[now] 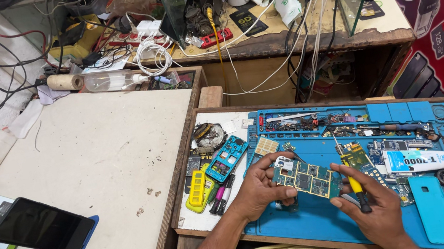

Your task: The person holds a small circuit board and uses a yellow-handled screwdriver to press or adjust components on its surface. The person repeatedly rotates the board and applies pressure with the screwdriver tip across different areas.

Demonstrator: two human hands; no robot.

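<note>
My left hand (259,187) grips the left end of a green phone circuit board (308,179), held just above a blue repair mat (341,224). My right hand (371,207) steadies the board's right end with the thumb and holds a yellow-handled screwdriver (353,180), its thin shaft pointing up and away past the board. Another bare circuit board (359,155) lies on the mat just behind the screwdriver.
A glue tube (420,160), a blue phone cover (433,209), screws and small parts lie on the mat. A blue phone frame (226,158), yellow frame (198,189) and pens (221,196) sit left. A black phone (41,227) lies on the white table (101,156). Cables clutter the back bench (280,42).
</note>
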